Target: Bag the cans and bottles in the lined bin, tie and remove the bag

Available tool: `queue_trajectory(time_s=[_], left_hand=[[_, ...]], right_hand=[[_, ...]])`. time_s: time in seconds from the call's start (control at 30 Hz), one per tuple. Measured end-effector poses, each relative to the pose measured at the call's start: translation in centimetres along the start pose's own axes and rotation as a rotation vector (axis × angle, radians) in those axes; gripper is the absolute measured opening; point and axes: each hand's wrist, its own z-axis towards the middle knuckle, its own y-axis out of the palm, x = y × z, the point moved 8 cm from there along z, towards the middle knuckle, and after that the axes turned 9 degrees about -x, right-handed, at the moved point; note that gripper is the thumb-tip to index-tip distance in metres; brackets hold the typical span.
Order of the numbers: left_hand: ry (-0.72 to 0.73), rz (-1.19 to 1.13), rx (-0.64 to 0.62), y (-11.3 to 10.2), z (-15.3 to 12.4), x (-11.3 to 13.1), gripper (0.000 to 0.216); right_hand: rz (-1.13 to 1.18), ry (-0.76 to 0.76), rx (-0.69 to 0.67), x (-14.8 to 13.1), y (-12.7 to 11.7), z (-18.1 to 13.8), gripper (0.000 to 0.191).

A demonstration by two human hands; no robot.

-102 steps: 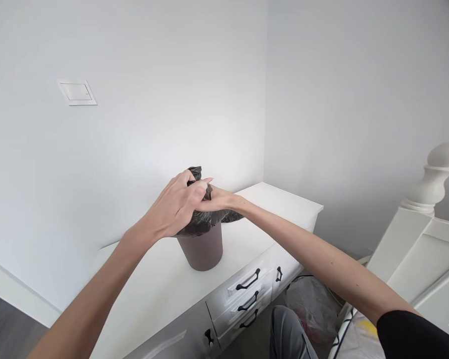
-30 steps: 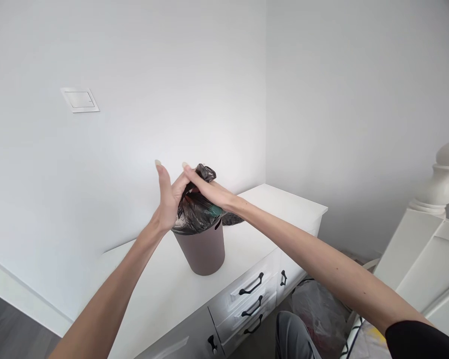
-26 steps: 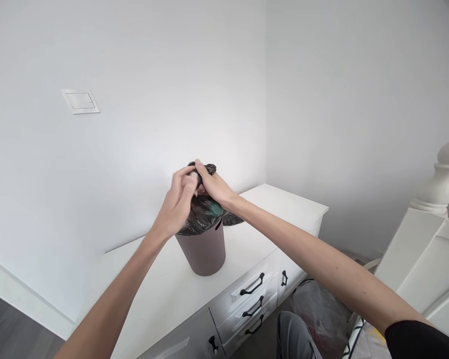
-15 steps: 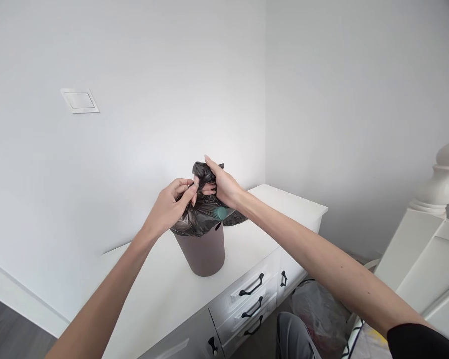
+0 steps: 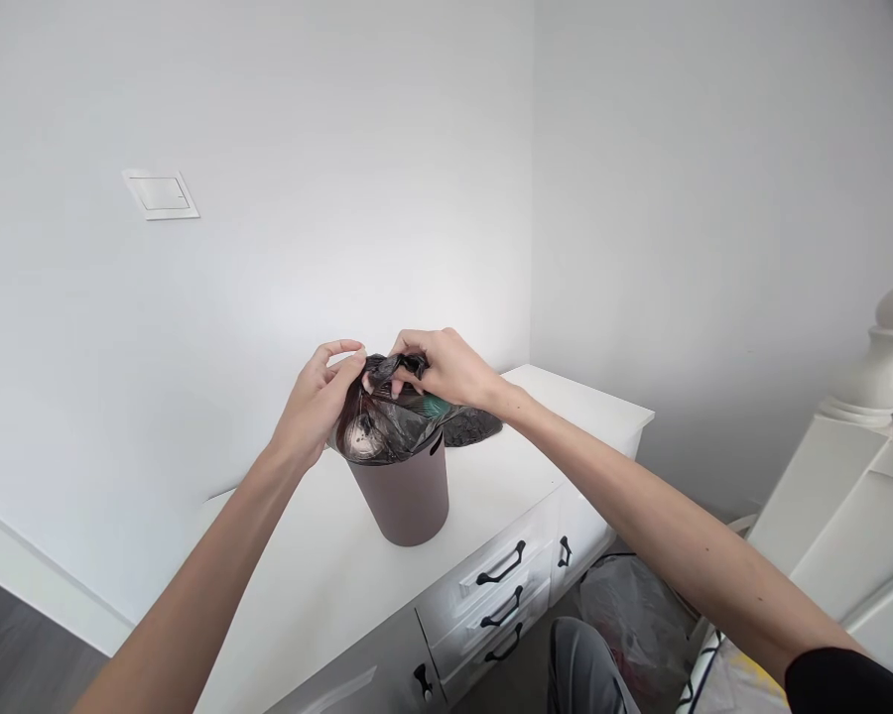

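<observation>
A brown trash can (image 5: 402, 501) stands upright on the white cabinet top (image 5: 305, 565). Over its mouth bulges a thin black garbage bag (image 5: 409, 436), gathered at the top, with a green round shape and a pale item showing through the film. My left hand (image 5: 317, 397) pinches the bag's left side between thumb and fingers. My right hand (image 5: 446, 367) grips the twisted, gathered top of the bag from the right. A flat piece of black plastic (image 5: 474, 426) lies behind the can on the right.
Drawers with black handles (image 5: 501, 565) form the cabinet's front. A clear plastic bag (image 5: 632, 625) sits on the floor to the right, below a white post (image 5: 855, 397). A white switch plate (image 5: 162, 195) is on the wall.
The gathered top of the bag has come down lower. My right hand has turned over so its back faces up, and my left hand has shifted slightly left.
</observation>
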Motion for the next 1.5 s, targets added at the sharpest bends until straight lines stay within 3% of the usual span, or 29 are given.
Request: queue_trajectory(time_s=[0.23,0.37,0.53,0.67,0.9,1.07,1.17,1.33,1.43,1.5], left_hand=[[0.21,0.115,-0.018,1.8,-1.8,2.2,0.031],[0.087,0.021,0.017,1.4,-0.9,1.5,0.031],[-0.106,-0.033,-0.271,3.2,1.3,0.8,0.046],[-0.043,0.074,-0.192,2.3,2.0,1.4,0.047],[0.033,0.108,-0.12,1.8,1.1,2.0,0.046],[0.14,0.186,-0.009,0.2,1.6,1.8,0.045],[0.151,0.275,0.075,-1.7,2.2,0.6,0.044],[-0.03,0.299,0.208,-5.5,2.3,-3.5,0.045],[-0.026,0.201,0.221,-5.9,1.9,-4.3,0.044],[0.045,0.087,0.193,-5.0,1.7,-3.5,0.045]], right_hand=[[-0.339,0.109,0.297,0.0,-1.2,-0.2,0.013],[-0.424,0.112,0.29,-0.8,-0.3,0.1,0.021],[-0.574,0.097,0.301,-1.7,-0.2,0.3,0.02],[-0.631,0.098,0.273,-1.9,-0.6,0.2,0.02],[-0.475,0.008,0.159,-1.2,-1.1,-1.0,0.025],[-0.415,0.026,0.162,-0.5,-1.3,-2.2,0.022],[-0.397,0.068,0.14,-0.6,-1.3,-3.4,0.016],[-0.421,0.131,0.057,0.2,-1.3,-6.7,0.016],[-0.38,0.156,0.066,1.1,-1.9,-8.3,0.016],[-0.407,0.17,0.042,1.5,-2.2,-8.3,0.021]])
